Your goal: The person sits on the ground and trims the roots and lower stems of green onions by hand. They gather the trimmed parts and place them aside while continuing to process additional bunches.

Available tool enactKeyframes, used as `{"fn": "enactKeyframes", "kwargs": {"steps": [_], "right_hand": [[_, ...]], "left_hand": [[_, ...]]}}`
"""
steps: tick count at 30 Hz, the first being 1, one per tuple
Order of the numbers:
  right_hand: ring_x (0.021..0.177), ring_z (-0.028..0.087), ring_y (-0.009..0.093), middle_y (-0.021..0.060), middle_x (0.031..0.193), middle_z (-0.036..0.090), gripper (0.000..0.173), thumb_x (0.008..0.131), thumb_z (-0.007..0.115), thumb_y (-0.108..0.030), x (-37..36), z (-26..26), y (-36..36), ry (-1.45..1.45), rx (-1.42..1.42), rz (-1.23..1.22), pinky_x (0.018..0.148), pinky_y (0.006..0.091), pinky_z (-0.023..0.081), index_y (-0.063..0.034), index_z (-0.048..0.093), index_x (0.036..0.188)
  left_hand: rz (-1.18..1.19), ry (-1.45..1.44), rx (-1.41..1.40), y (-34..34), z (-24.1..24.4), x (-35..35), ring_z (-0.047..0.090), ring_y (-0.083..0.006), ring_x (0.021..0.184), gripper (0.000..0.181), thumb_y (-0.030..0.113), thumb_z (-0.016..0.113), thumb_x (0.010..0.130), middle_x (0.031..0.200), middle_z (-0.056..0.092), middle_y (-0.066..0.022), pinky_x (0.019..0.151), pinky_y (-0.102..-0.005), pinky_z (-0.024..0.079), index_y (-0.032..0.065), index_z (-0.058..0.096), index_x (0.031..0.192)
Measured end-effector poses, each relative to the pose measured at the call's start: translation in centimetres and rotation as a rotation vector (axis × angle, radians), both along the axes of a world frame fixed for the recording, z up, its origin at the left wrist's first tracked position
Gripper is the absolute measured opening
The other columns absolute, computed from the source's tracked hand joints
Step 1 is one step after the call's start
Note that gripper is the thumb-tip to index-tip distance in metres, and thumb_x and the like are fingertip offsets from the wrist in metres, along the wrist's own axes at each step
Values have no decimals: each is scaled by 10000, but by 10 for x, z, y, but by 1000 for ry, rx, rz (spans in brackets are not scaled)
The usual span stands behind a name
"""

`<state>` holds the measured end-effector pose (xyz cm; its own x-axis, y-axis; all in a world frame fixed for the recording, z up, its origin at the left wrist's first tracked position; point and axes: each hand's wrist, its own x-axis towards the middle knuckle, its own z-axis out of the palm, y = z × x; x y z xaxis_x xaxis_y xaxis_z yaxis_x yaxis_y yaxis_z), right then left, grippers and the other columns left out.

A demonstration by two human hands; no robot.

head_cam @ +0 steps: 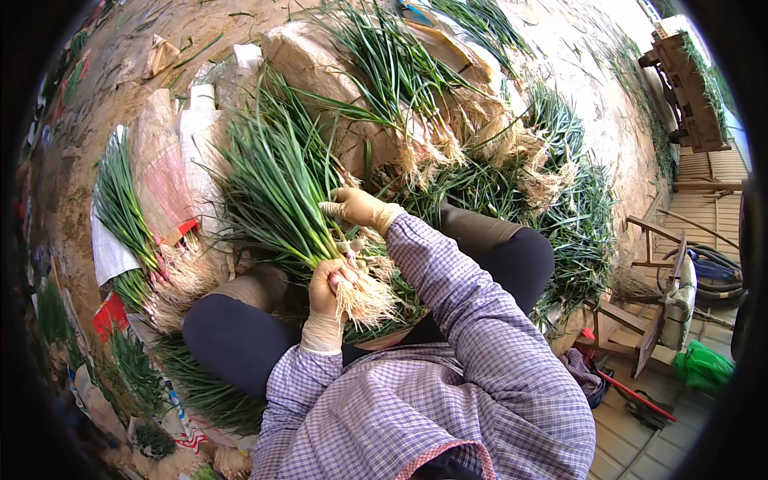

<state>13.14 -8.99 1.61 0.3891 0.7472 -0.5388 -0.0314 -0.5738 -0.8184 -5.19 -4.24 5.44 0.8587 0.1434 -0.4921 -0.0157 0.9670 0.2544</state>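
In a pale glove, my left hand [324, 295] grips a bunch of spring onions [287, 207] just above the roots. Its whitish roots [367, 300] hang toward the right, and the long green leaves fan away up and left. My right hand [364, 210], gloved too, is at the right side of the leaves, above the bulbs. Part of its fingers is hidden, so a hold there cannot be made out. Below it, a few small bulbs [355, 246] show beside the bunch.
More spring onions [390, 78] lie on a sack [312, 72] ahead. Another bunch [135, 204] rests on sacking at left. Loose leaves [570, 228] pile up beside my right knee [528, 264]. Farther right are a wooden frame [651, 324], a green bag [703, 366] and a wooden cart [687, 90].
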Motion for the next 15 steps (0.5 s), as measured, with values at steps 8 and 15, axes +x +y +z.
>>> {"fn": "enactKeyframes", "kwargs": {"steps": [8,15], "right_hand": [[700,620,336,156,745,635,297,904,483,-335,-13,-2,-12,-735,-48,-208,667,421,491,-76,624,862],[885,631,290,134,937,667,494,874,498,-508,-2,-8,-51,-405,-553,519,850,391,471,-54,654,991]], "left_hand": [[118,28,-127,3,-7,4,512,-201,781,186,33,521,749,900,516,-107,737,-307,468,7,508,932],[122,-303,-403,15,9,1,508,-195,796,237,53,525,770,935,514,-100,750,-342,428,6,547,1002]]}}
